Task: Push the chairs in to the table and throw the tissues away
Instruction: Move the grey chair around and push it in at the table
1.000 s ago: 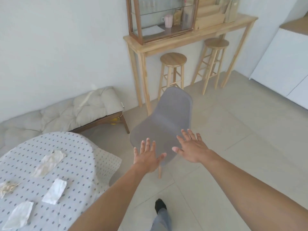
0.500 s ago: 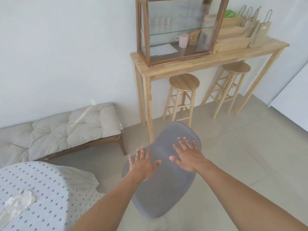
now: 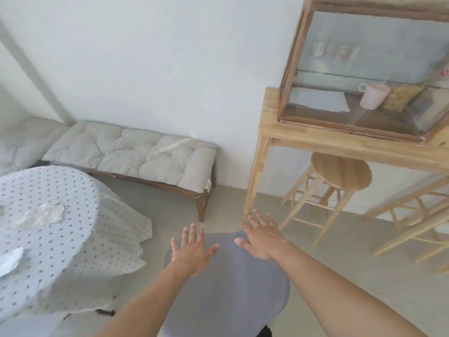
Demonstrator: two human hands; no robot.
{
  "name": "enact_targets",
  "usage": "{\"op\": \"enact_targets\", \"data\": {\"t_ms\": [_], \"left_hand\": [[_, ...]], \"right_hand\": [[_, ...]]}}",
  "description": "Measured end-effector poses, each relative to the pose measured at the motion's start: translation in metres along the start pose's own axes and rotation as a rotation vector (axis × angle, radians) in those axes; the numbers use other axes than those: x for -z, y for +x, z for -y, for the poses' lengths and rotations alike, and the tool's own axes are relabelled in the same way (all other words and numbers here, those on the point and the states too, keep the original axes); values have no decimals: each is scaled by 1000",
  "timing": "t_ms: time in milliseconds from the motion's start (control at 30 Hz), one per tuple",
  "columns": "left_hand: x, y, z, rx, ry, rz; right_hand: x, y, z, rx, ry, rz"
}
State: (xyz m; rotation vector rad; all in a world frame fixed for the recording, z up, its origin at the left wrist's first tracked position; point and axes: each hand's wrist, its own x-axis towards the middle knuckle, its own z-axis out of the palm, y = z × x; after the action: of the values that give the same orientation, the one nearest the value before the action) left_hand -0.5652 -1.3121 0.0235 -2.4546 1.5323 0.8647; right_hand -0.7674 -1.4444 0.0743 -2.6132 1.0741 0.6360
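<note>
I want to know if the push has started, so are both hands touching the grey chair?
Cannot tell. The head view shows the left hand and right hand, fingers spread, over the top edge of the grey chair, but looking down hides any gap.

Bare floor (image 3: 170, 229) between table (image 3: 48, 190), bench (image 3: 136, 152)

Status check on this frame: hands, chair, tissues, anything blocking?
Left hand and right hand open, spread over the grey chair back. Tissues on the table. Nothing visibly in the way.
</note>
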Motion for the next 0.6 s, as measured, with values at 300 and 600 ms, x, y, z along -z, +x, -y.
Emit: {"op": "enact_targets", "data": {"t_ms": [300,600], "left_hand": [[-50,-51,-48,250,-126,-63],[-138,-93,-119,434,-301,-33]], "right_hand": [[-29,3,-32,273,-131,7],[-74,-11,-63,478,-236,131]]}}
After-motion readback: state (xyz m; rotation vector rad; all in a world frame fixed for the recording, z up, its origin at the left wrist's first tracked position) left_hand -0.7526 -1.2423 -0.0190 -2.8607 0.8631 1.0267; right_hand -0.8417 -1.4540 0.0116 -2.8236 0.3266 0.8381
